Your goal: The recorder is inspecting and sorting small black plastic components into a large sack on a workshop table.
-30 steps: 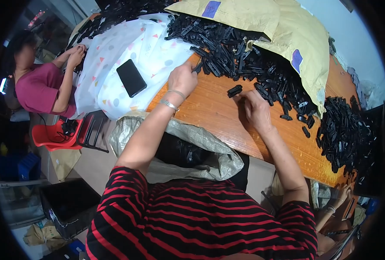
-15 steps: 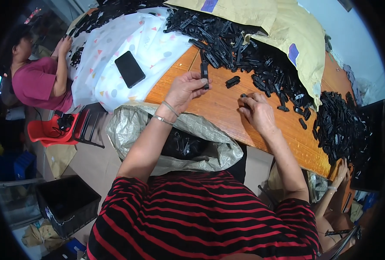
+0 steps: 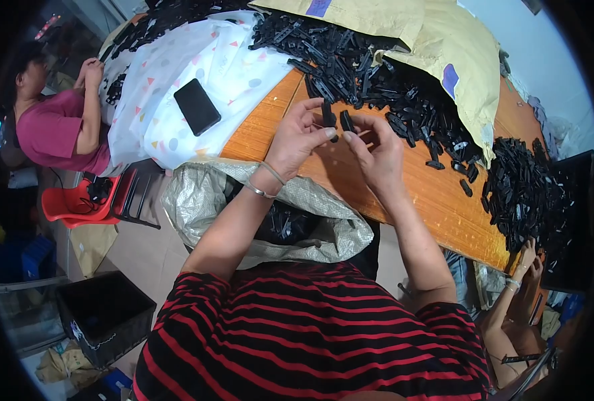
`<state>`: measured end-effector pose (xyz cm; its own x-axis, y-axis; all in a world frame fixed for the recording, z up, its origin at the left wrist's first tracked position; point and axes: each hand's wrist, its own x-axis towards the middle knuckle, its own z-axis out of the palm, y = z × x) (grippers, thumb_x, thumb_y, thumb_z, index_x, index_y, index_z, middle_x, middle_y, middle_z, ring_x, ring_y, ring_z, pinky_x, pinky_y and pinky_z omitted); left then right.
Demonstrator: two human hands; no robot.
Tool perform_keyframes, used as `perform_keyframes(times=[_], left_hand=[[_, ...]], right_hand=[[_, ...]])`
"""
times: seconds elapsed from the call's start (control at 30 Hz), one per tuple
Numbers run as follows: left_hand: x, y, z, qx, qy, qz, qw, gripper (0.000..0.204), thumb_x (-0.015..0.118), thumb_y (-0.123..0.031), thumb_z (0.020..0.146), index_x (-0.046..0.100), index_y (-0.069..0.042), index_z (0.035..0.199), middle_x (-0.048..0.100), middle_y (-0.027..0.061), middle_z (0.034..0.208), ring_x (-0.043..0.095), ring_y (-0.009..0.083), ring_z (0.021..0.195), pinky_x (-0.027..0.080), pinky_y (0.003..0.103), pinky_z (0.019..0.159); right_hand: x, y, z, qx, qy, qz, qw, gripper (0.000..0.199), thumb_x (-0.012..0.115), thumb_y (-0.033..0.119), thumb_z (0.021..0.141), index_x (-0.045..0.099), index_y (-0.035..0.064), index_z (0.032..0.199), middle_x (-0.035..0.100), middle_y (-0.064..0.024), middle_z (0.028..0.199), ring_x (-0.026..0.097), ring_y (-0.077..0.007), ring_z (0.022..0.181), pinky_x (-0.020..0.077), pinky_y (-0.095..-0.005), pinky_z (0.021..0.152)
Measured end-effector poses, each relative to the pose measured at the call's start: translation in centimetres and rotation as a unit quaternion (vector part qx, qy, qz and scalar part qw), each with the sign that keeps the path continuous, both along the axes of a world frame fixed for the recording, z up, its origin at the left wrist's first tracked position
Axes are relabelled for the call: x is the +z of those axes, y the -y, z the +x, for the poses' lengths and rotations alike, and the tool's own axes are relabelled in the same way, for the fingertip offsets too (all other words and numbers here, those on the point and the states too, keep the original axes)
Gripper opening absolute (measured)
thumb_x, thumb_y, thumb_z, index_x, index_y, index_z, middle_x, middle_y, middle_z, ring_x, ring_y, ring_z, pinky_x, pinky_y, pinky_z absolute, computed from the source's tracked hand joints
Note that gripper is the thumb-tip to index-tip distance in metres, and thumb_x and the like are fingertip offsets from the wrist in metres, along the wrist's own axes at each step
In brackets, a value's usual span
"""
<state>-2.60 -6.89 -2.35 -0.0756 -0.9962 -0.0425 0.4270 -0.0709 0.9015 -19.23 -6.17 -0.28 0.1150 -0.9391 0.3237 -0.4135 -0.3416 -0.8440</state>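
Observation:
Above the wooden table, my two hands are close together, each with a small part in its fingertips. My left hand pinches a narrow black plastic part, held upright. Between thumb and fingers of my right hand is a shorter black plastic part, a small gap apart from the first. Beyond both hands lies a heap of similar black plastic parts. Below my left forearm, a woven sack hangs open with black parts inside.
A black phone lies on patterned white plastic sheeting. Paper sacks spill parts at the back, and another pile is at right. A co-worker sits left; another's hand reaches in at right. A black crate stands on the floor.
My right hand has lifted a black part off the table and come left to meet my left hand. The loose part between them no longer shows on the tabletop.

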Motion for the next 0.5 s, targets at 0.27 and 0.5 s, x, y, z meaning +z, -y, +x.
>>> perform_keyframes(times=[0.27, 0.5], left_hand=[[-0.5, -0.2, -0.1, 0.022, 0.239, -0.13, 0.962, 0.036, 0.068, 0.003, 0.081, 0.056, -0.002, 0.114, 0.065, 0.0049, 0.092, 0.064, 0.0098, 0.077, 0.053, 0.024, 0.065], [-0.5, -0.5, -0.5, 0.018, 0.306, -0.107, 0.946, 0.037, 0.062, 0.003, 0.084, 0.054, -0.002, 0.119, 0.065, 0.0084, 0.093, 0.065, 0.0125, 0.08, 0.055, 0.027, 0.063]], right_hand=[[-1.6, 0.6, 1.7, 0.024, 0.018, -0.021, 0.999, 0.023, 0.073, 0.005, 0.081, 0.064, -0.0004, 0.102, 0.064, -0.0045, 0.086, 0.061, -0.0086, 0.07, 0.0504, -0.0232, 0.062], [-2.0, 0.5, 1.6, -0.005, 0.002, -0.032, 0.999, 0.02, 0.074, 0.006, 0.08, 0.063, -0.0003, 0.095, 0.065, -0.0044, 0.082, 0.063, -0.01, 0.067, 0.0512, -0.0252, 0.059]])
